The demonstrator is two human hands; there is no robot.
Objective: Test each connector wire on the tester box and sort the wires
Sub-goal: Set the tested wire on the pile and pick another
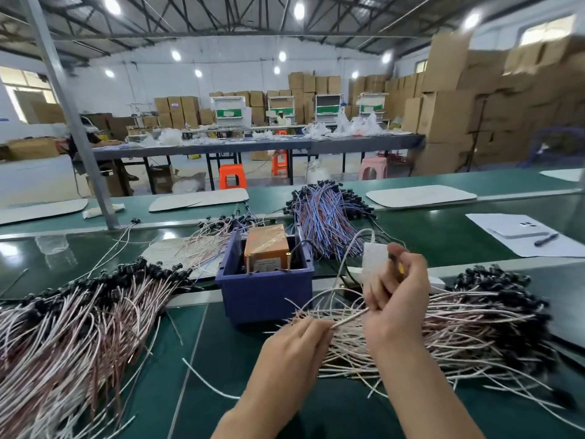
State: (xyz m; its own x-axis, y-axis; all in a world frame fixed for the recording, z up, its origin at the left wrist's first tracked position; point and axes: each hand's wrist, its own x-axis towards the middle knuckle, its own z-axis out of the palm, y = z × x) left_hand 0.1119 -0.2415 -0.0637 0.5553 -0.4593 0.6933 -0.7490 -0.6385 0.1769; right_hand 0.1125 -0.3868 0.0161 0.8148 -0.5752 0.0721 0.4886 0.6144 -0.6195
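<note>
**Student:** Fig. 1: which parts of the person are shown?

**Tutor:** Four. (a) left hand [296,346]; (b) left forearm [253,407]; (c) right hand [397,304]; (d) right forearm [424,394].

**Student:** What is worn?

**Tutor:** Both hands are bare. Each forearm is bare along all of its visible length, down to the lower edge of the view.

**Student:** Any surface detail?

**Tutor:** The back of each hand shows, smooth, with faintly ridged knuckles. The fingers of (c) are softened by blur. The nails are too indistinct to describe.
</note>
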